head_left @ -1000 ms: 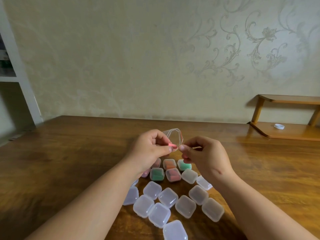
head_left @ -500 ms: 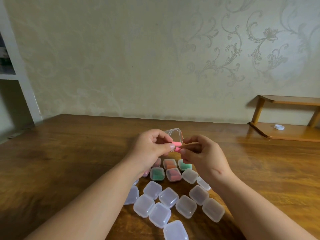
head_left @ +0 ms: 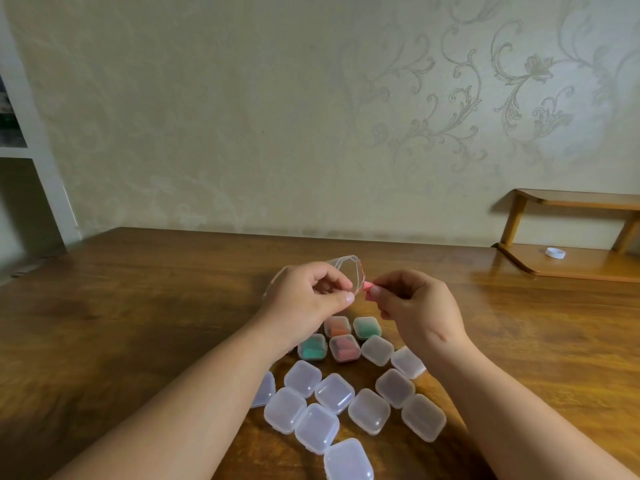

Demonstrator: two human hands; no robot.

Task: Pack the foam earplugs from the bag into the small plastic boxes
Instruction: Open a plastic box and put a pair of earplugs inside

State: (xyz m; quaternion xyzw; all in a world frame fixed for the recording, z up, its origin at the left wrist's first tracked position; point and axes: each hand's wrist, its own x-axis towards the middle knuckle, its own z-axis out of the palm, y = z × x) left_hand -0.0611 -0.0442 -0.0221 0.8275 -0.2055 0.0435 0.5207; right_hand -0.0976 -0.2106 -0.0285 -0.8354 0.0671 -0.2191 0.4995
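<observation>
My left hand (head_left: 311,296) pinches the mouth of a small clear plastic bag (head_left: 348,270), held above the wooden table (head_left: 138,323). My right hand (head_left: 415,306) pinches a pink foam earplug (head_left: 367,289) just right of the bag's opening. Below the hands lie several small clear plastic boxes (head_left: 334,393), all with lids down. Some hold earplugs: a green-filled box (head_left: 312,347), a red-filled box (head_left: 344,348), an orange-filled box (head_left: 337,326) and another green-filled box (head_left: 367,328). The rest look empty.
A low wooden shelf (head_left: 568,265) stands at the table's back right with a white bottle cap (head_left: 555,253) on it. A white shelving unit (head_left: 31,168) is at the far left. The wall runs along the table's back edge.
My right hand has drawn the pink earplug out of the bag's mouth and a little to the right. My left hand keeps its hold on the bag.
</observation>
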